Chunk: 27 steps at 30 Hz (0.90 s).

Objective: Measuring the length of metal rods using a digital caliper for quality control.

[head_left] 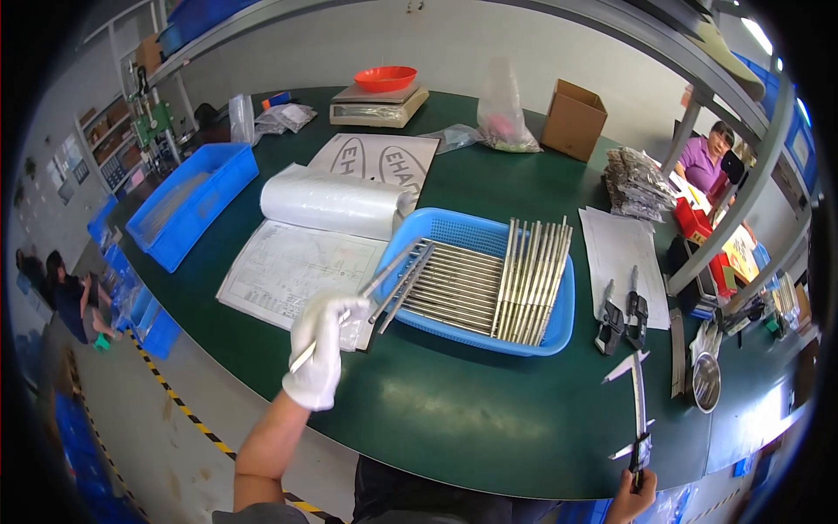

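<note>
My left hand [321, 348], in a white glove, grips a few long metal rods [394, 281] by their near ends. The rods' far ends reach over the left rim of a shallow blue basket [406, 229]. Many more metal rods [489, 279] lie in the basket in two crossed layers. My right hand [635, 496] is bare at the lower edge and holds a metal caliper [637, 403] by its near end, the jaws pointing away over the green table [454, 410].
An open drawing binder [301, 253] lies left of the basket. A paper sheet [621, 253], two dark tools [621, 316] and a metal bowl [705, 382] sit right of it. A blue bin [194, 203], scale with red bowl [381, 94], cardboard box [573, 119] and a seated person [704, 159] are farther off.
</note>
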Motion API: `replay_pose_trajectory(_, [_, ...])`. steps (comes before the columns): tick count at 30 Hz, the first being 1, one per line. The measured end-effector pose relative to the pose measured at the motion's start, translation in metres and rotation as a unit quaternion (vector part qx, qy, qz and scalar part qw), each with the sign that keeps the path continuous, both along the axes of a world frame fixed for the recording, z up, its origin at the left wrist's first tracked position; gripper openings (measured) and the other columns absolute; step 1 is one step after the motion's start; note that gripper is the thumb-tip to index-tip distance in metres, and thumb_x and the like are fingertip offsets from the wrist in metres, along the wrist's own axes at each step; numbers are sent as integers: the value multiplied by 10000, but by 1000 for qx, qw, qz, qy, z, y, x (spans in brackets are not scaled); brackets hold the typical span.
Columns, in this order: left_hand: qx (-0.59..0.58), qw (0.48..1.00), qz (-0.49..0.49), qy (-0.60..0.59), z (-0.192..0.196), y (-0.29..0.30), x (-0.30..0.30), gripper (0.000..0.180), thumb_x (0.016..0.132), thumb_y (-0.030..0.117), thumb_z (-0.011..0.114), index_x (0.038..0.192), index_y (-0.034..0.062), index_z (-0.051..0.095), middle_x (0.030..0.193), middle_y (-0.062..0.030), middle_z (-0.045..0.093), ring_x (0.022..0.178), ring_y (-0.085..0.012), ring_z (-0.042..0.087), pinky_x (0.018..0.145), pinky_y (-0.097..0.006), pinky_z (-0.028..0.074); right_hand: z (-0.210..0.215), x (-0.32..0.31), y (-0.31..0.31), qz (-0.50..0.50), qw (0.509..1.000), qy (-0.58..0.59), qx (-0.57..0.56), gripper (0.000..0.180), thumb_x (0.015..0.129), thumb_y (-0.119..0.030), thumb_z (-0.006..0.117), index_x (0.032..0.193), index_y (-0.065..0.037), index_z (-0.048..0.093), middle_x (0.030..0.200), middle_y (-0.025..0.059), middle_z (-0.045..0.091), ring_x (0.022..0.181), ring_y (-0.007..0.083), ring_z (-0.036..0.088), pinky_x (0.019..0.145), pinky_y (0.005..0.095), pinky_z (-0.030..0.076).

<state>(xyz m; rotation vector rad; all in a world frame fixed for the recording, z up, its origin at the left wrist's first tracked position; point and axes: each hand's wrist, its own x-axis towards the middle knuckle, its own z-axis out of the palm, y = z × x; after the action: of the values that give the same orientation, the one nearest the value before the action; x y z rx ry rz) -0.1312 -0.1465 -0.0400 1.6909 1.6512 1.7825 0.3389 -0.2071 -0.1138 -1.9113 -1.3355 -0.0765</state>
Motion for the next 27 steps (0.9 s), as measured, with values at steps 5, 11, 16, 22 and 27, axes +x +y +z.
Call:
replay_pose_trajectory(5, [-29,986,15,166,-9,36,-33,233,903,132,414,865,18,614,839,-114,608,798,-240,589,735,-319,450,-26,0,11,0,999,43,9,269,663,-226,728,780,-29,588,596,57,500,502,147,452,490,281,374])
replay_pose_trajectory(11, [-95,965,-22,245,-6,54,-31,179,867,149,492,833,38,628,817,-116,603,797,-269,580,742,-340,441,-3,-20,9,-3,1000,27,-8,260,697,-256,735,774,-35,622,608,50,561,514,134,496,506,275,429])
replay_pose_trajectory(16, [-65,935,-168,307,15,43,-42,181,819,157,563,949,39,607,1073,-139,541,936,-297,542,821,-347,423,-4,-21,5,8,1000,-3,-17,253,686,-257,747,767,-49,627,593,26,552,507,108,478,490,249,409])
replay_pose_trajectory(22, [-181,935,-258,164,81,50,-20,304,846,252,521,1007,3,590,1083,-129,548,1057,-250,501,939,-324,349,-12,-24,6,2,999,-29,28,276,639,-231,750,749,-52,571,567,32,470,481,140,433,462,277,352])
replay_pose_trajectory(27, [-278,922,-194,186,84,118,34,365,880,303,459,952,-28,593,910,-133,609,883,-237,566,818,-305,416,-14,-29,10,-21,994,-83,71,310,590,-193,765,747,-55,536,552,48,423,456,193,410,442,323,313])
